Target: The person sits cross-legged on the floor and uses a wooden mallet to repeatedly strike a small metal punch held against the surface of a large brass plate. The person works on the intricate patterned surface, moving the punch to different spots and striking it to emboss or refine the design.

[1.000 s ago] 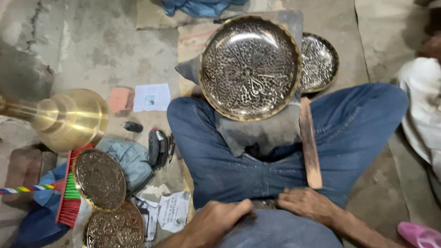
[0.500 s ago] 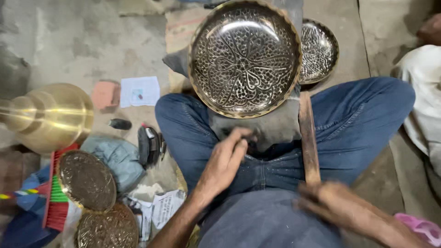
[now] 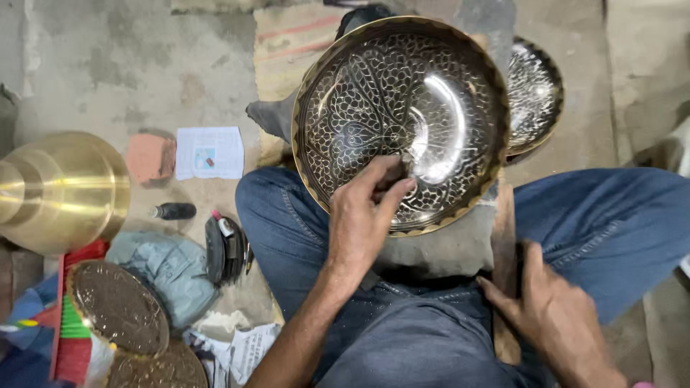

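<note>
Far left, a smooth turned brass vessel (image 3: 61,190) lies on its side on the rough concrete floor (image 3: 86,65), its stepped neck pointing off frame. Below it sit two flat round engraved brass plates (image 3: 118,309), dull and matt beside the polished work. Nearby lie a pinkish block (image 3: 149,158), a small printed paper (image 3: 209,152), a short dark bottle (image 3: 172,211), a crumpled grey-blue cloth (image 3: 162,269) and a bundle of dark tools (image 3: 226,250).

At centre the large engraved bowl (image 3: 400,123) rests tilted on a grey pad (image 3: 438,248) across the seated person's lap, its hollow facing the camera. Its dark ground carries a fine bright lattice and leaf pattern; the rim is bare brass with a toothed edge. The left hand (image 3: 363,219) reaches over the near rim, fingers drawn together at the bowl's inner face; it appears to pinch a small tool, though the view does not settle this.

Judgement: the work calls for the bowl to sit firm on the pad, the heel of the hand braced on the rim, and light, even pressure along the pattern lines.

Behind, a second engraved bowl (image 3: 533,95) is partly hidden. The right hand (image 3: 553,320) lies on a wooden bar (image 3: 504,244) beside the thigh, fingers loosely around it; how firmly it grips I cannot tell.
</note>
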Demonstrator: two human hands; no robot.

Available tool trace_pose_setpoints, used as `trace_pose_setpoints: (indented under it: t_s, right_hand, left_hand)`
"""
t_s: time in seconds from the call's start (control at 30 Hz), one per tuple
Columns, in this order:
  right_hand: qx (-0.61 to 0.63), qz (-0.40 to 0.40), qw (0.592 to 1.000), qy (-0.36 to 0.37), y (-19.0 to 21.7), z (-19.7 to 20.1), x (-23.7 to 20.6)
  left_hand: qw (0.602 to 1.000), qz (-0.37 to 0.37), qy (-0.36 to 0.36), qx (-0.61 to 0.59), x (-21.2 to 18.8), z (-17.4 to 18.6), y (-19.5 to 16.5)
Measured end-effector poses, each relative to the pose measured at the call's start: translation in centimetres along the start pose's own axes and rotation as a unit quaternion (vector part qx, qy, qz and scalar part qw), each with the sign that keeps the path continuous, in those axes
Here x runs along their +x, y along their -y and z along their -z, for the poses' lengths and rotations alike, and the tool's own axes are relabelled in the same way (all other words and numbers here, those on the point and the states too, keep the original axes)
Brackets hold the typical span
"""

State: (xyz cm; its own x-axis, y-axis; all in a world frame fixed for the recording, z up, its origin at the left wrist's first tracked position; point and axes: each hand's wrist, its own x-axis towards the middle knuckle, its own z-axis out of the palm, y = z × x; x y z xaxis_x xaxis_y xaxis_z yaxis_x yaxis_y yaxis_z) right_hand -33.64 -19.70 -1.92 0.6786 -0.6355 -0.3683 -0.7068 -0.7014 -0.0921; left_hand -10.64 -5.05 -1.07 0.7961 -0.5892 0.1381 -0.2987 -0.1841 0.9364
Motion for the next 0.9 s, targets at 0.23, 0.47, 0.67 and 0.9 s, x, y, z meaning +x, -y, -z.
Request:
trace_pose_setpoints:
  t_s: [0.23, 0.47, 0.67, 0.9]
  right_hand:
    - [0.312, -0.025, 0.95, 0.01, -6.1, -1.2, 6.5]
    - [0.593, 0.078, 0.801, -0.041, -5.8, 1.1, 11.3]
    - [0.163, 0.11, 0.978, -0.071, 0.2, 6.2, 13.6]
    - [0.068, 0.236, 0.96, -0.136, 2.8, 7.9, 15.0]
  left_hand:
    - [0.995, 0.086, 0.007, -0.05, 4.4, -2.1, 1.8]
    - [0.99, 0.121, 0.021, -0.063, 6.0, -2.7, 2.7]
    - [0.996, 0.089, 0.023, -0.017, 5.7, -3.2, 3.6]
    - [1.0, 0.011, 0.027, 0.01, 4.8, -3.3, 5.0]
